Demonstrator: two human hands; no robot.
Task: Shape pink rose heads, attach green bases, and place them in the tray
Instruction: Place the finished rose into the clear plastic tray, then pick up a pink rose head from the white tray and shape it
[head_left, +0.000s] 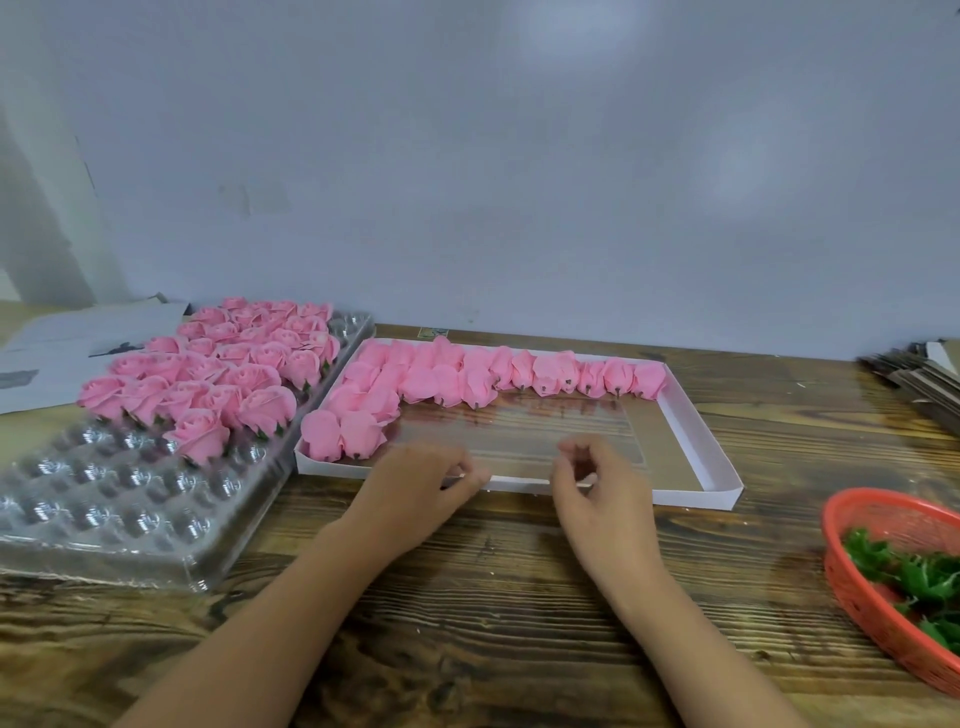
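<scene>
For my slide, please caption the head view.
Both hands hover empty before a box of rose buds.

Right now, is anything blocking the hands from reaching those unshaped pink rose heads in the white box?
Nothing visible does. Both the left hand and right hand sit at the white box front rim; only bare box floor separates them from the rose heads.

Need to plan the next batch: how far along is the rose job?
Done: finished roses with green bases fill the far part of the clear tray; its near cups are empty. In hand: nothing visible; the left hand and right hand hover at the white box, blurred. Left: unshaped heads along the box's far and left sides, and green bases in the red basket.
</scene>
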